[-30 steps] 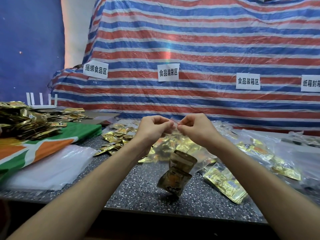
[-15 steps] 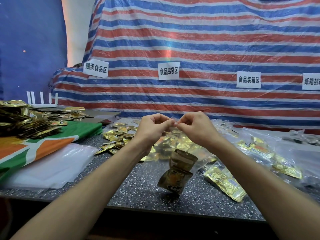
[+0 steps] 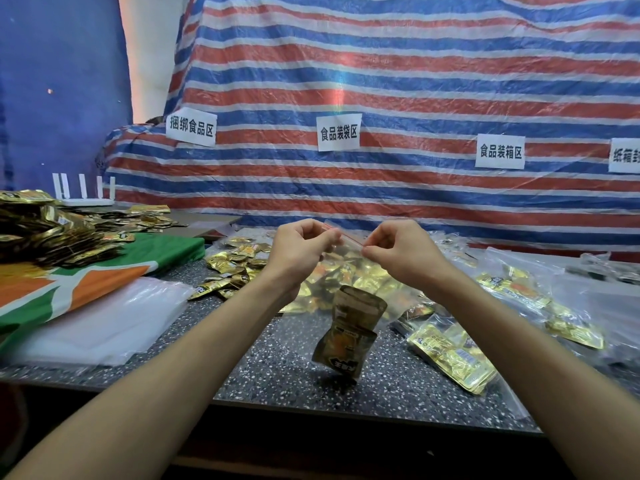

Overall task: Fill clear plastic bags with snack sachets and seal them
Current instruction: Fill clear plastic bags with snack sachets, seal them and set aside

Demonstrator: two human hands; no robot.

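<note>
Sealing a held-up bag

The left hand (image 3: pixel 301 247) and right hand (image 3: pixel 398 251) each pinch the red-striped top edge of the clear bag (image 3: pixel 349 271), which hangs above the middle of the tabletop (image 3: pixel 277 368) with two sachets (image 3: pixel 349 327) in its bottom. If the fingers skip a stretch, the strip may close only partly, and the sachets' weight could pull it open.

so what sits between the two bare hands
The red zip strip along the mouth of the clear plastic bag, pinched by left hand and right hand; head view shows it.
</note>
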